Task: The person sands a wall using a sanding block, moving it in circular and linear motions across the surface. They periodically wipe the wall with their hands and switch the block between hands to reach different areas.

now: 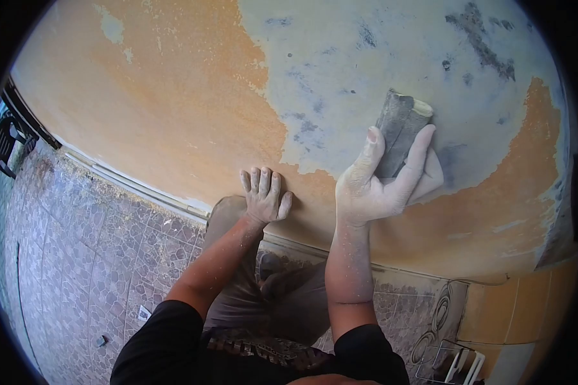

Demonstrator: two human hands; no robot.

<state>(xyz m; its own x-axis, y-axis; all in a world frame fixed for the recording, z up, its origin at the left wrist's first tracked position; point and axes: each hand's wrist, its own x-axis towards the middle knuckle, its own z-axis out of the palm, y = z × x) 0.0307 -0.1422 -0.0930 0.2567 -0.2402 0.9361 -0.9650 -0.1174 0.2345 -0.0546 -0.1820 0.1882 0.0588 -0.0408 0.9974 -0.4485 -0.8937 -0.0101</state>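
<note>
My right hand [371,192], coated in white dust, grips a sanding block [399,128] wrapped in grey, creased sandpaper. A pale yellowish core shows at the block's top end. The thumb is on its left side and the fingers are on its right, in front of a bluish-grey bare patch of the wall [340,70]. Lower and to the left, my left hand [263,197] rests on the orange-painted part of the wall, holding nothing, with its dusty fingers stretched out and the thumb apart. Whether the block touches the wall is hard to tell.
Peeling orange paint [173,83] borders the bare patch on both sides. Stone-patterned floor tiles [109,250] carry crumbs of debris along the wall's foot. A dark plastic chair [5,144] stands far left; a white wire rack [453,362] and a coiled cable [440,312] lie lower right.
</note>
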